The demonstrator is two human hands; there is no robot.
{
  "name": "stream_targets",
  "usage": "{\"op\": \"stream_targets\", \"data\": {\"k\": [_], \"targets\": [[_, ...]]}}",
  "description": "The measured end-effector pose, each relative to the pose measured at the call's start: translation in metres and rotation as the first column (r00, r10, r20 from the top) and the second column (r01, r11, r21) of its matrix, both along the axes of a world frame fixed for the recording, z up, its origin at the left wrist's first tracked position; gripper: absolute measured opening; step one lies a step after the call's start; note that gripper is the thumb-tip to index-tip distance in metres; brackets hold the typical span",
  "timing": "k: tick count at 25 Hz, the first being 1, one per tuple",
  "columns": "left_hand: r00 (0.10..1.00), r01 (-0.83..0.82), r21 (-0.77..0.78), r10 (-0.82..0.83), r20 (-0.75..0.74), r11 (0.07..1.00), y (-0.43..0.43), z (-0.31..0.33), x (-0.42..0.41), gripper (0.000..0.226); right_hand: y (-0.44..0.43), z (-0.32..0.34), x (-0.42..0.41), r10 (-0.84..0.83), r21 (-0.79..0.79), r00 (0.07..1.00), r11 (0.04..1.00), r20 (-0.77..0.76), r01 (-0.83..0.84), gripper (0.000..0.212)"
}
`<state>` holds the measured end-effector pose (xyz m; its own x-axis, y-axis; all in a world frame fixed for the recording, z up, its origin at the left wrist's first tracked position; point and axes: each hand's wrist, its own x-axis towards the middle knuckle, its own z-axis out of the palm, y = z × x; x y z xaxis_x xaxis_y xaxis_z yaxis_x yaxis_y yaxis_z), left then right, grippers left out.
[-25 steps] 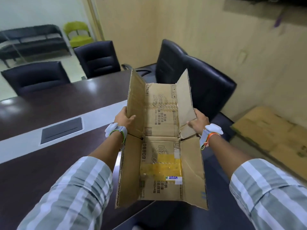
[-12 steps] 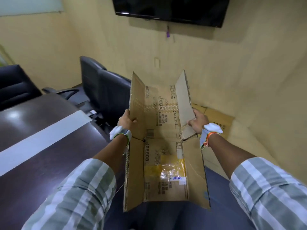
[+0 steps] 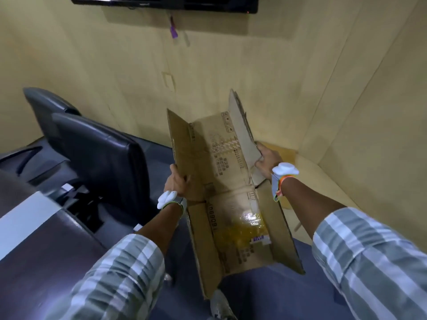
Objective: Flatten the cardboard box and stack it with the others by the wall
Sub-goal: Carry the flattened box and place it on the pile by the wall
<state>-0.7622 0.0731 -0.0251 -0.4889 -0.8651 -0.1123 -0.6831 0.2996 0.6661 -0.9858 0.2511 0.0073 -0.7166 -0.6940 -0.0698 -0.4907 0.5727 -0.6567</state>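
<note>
Yellowish panelled walls meet in a corner, and on the floor in that corner, partly hidden behind the carried cardboard box (image 3: 227, 199), lies a stack of flattened cardboard (image 3: 283, 153), the likely destination. A dark screen (image 3: 166, 2) hangs high on the wall above the box, and black office chairs (image 3: 92, 158) stand to the box's left, beside the dark bench (image 3: 34, 239) with its pale strip.

The box is up in the air in front of the person, opened out into a long trough, its side flaps raised and its printed, taped panel facing up. The left hand (image 3: 176, 184) is clamped on the left flap near the middle fold, thumb on the inner face. The right hand (image 3: 265, 159) pinches the right flap at about the same place along the box, fingers curled around its torn edge. Gripping both sides at the crease probably keeps the floppy sheet from folding shut or sagging while it is carried, and it lets the person steer the far end toward the corner.

By my reading the flattening is mostly done but not complete, since the flaps are upright; the sheet should be pressed flat as it is laid on the stack.
</note>
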Motion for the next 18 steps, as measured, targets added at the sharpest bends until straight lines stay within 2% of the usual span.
{"op": "stream_targets", "data": {"k": [4,7,9,11,14,16,18], "targets": [[0.999,-0.043,0.176,0.043,0.001,0.984,-0.026,-0.025,-0.066,0.03,-0.048,-0.007,-0.079,0.063,0.154,0.994,0.987,-0.086,-0.049,0.066],[0.989,-0.143,0.309,0.147,0.011,0.94,-0.041,-0.052,-0.113,0.032,-0.086,-0.005,-0.136,0.147,0.242,0.98,0.964,-0.131,-0.112,0.062],[0.979,-0.175,0.417,0.203,-0.023,0.892,-0.038,-0.065,-0.126,0.042,-0.097,-0.012,-0.153,0.194,0.279,0.967,0.95,-0.168,-0.142,0.06],[0.953,-0.252,0.506,0.303,-0.02,0.825,-0.047,-0.086,-0.17,0.042,-0.132,-0.03,-0.202,0.249,0.276,0.954,0.941,-0.165,-0.198,0.06],[0.905,-0.311,0.668,0.424,-0.008,0.676,-0.053,-0.115,-0.209,0.04,-0.162,-0.054,-0.241,0.349,0.287,0.927,0.91,-0.14,-0.299,0.059],[0.91,-0.31,0.7,0.414,0.024,0.643,-0.058,-0.142,-0.248,0.059,-0.186,-0.073,-0.28,0.403,0.321,0.902,0.884,-0.153,-0.34,0.061],[0.897,-0.341,0.732,0.438,0.064,0.591,-0.059,-0.156,-0.28,0.057,-0.205,-0.098,-0.313,0.443,0.352,0.887,0.857,-0.128,-0.377,0.061]]}}
